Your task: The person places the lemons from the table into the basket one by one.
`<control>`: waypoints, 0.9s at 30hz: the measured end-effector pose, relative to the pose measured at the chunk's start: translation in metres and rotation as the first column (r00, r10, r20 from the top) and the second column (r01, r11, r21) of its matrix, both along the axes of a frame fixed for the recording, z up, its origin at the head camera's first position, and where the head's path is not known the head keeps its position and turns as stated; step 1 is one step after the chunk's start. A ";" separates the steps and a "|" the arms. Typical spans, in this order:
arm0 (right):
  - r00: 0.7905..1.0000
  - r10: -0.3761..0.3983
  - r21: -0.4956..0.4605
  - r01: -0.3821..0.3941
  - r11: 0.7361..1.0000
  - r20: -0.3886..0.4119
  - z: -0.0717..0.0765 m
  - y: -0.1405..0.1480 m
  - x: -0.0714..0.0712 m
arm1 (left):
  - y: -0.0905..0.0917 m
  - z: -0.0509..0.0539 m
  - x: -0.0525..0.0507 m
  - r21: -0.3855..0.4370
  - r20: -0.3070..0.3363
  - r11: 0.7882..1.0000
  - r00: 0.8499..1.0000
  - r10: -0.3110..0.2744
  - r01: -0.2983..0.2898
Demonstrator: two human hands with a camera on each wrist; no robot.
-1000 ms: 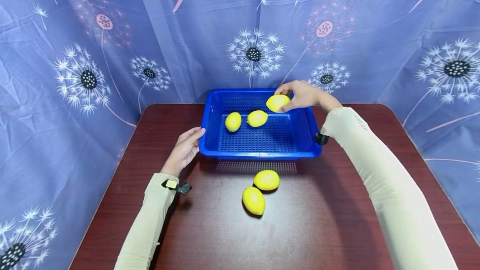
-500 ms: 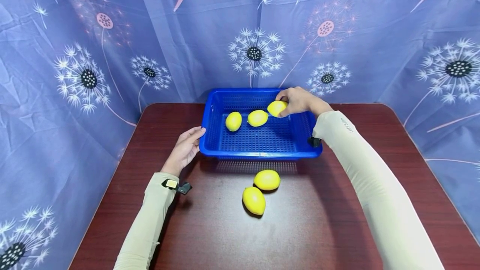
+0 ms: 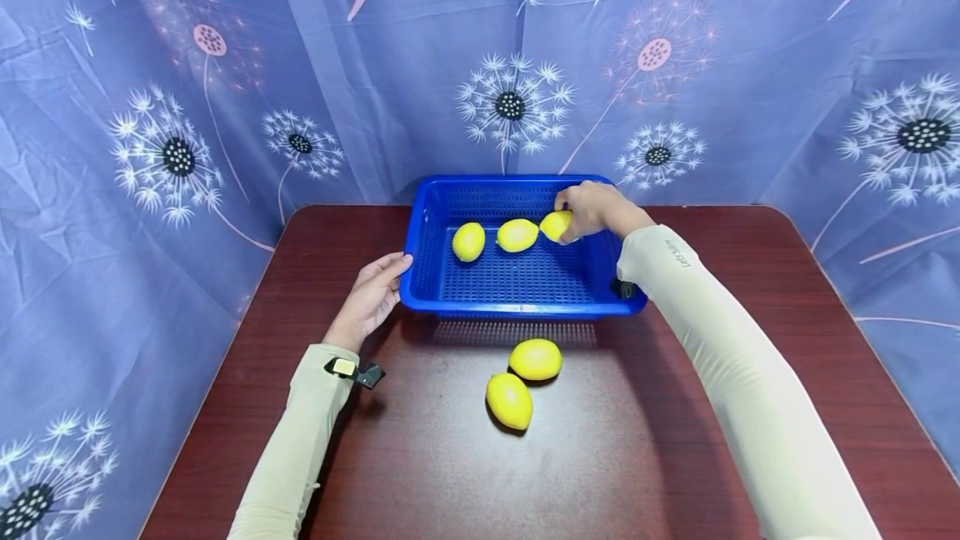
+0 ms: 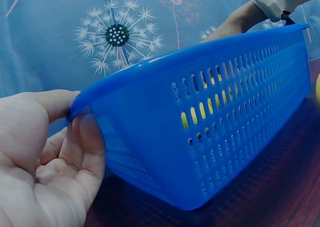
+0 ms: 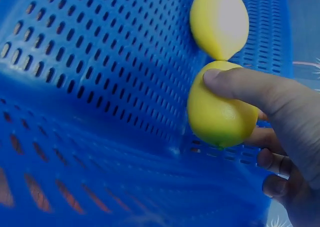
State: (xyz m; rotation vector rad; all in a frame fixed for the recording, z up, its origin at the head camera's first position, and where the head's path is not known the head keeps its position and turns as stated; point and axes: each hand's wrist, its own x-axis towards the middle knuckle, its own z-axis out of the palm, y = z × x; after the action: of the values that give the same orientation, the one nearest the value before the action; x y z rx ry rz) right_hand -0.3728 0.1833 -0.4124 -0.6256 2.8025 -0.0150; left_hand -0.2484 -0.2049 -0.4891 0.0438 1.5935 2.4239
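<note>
The blue basket [image 3: 517,309] stands at the table's back. My left hand [image 3: 369,298] grips its left rim, thumb on top and fingers beneath, as the left wrist view shows with the hand [image 4: 55,157] at the corner. Inside the basket, my right hand [image 3: 596,208] holds a lemon [image 3: 556,226], its thumb and fingers round the fruit. In the right wrist view that lemon [image 5: 220,109] touches a neighbouring lemon [image 5: 219,22]. Two lemons, one in the middle [image 3: 517,235] and one to its left [image 3: 468,242], lie in the basket.
On the brown table [image 3: 420,457], in front of the basket, two more lemons [image 3: 536,359] [image 3: 509,402] lie close together. A blue curtain [image 3: 390,65] with dandelion prints hangs behind and along both sides of the table.
My right hand has moved down and slightly left into the basket with its lemon, which now sits beside the middle one. The left hand has kept its place on the rim.
</note>
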 end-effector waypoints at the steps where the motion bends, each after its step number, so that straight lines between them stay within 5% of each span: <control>1: 1.000 0.002 0.015 -0.002 1.000 -0.002 -0.001 0.000 0.000 | 0.000 0.000 0.000 -0.001 0.001 1.000 1.000 0.002 -0.002; 14: 1.000 0.006 0.109 -0.008 0.994 0.021 -0.007 -0.003 0.002 | 0.006 0.007 0.001 -0.011 0.065 1.000 0.998 0.024 -0.023; 27: 0.999 0.033 0.013 -0.033 0.999 0.019 0.010 -0.004 0.003 | 0.004 0.007 0.002 -0.015 0.060 0.999 0.998 0.033 -0.032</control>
State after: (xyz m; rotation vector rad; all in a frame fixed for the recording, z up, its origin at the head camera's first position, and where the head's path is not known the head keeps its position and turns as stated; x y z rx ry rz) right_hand -0.3698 0.1791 -0.4028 -0.6651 2.7712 0.0044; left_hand -0.2466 -0.2006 -0.4817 -0.0576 1.5969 2.4138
